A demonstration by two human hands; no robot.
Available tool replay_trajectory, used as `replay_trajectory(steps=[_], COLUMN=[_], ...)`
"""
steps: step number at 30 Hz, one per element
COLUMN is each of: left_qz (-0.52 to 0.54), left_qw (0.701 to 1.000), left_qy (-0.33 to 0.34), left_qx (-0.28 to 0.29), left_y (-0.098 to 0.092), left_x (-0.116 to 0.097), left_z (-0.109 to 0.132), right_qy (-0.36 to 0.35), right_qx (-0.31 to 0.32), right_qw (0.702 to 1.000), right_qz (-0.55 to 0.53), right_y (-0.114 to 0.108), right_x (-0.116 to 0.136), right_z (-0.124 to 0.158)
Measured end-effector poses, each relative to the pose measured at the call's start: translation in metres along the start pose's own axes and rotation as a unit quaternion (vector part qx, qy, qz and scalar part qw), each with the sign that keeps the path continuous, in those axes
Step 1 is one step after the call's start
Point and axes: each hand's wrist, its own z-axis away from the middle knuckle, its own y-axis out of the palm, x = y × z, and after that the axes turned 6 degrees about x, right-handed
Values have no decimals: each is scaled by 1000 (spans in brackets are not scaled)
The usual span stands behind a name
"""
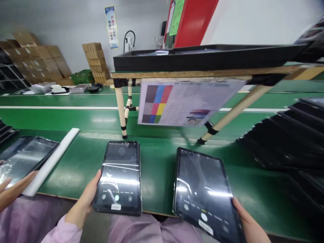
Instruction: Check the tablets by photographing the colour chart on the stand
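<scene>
My left hand (87, 197) grips the left edge of a black tablet (118, 175) that lies at the near edge of the green belt (157, 155), screen up and lit with camera icons. My right hand (249, 224) holds the lower right corner of a second black tablet (205, 194), which is tilted and hangs over the belt's near edge. Both screens carry glossy film. Another person's hand (14, 190) at the far left rests on a third tablet (24, 160).
A white foam strip (52, 162) lies between the left tablets. A stack of black trays (288, 145) fills the right. Above the belt stands a pipe-legged shelf (202, 72) with a black tray (202, 55) and a hanging colour chart (182, 101). Cardboard boxes (35, 57) stand at the back.
</scene>
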Motion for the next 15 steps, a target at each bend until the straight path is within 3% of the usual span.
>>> replay_trajectory(steps=[3,8,11,15], left_qz=[18,24,31,-44], left_qw=[1000,995,992,991], left_qy=[-10,13,46,88], left_qx=[24,93,115,91], left_y=[40,98,112,104], left_x=[18,40,47,53], left_z=[7,15,9,1], right_qy=[-9,-2,11,-58], right_qx=[-38,39,74,111], right_qw=[999,999,997,990], right_qz=[-34,-15,-4,63], right_y=[-8,-17,-15,-17], right_x=[25,48,51,52], right_z=[0,-20,-32,-45])
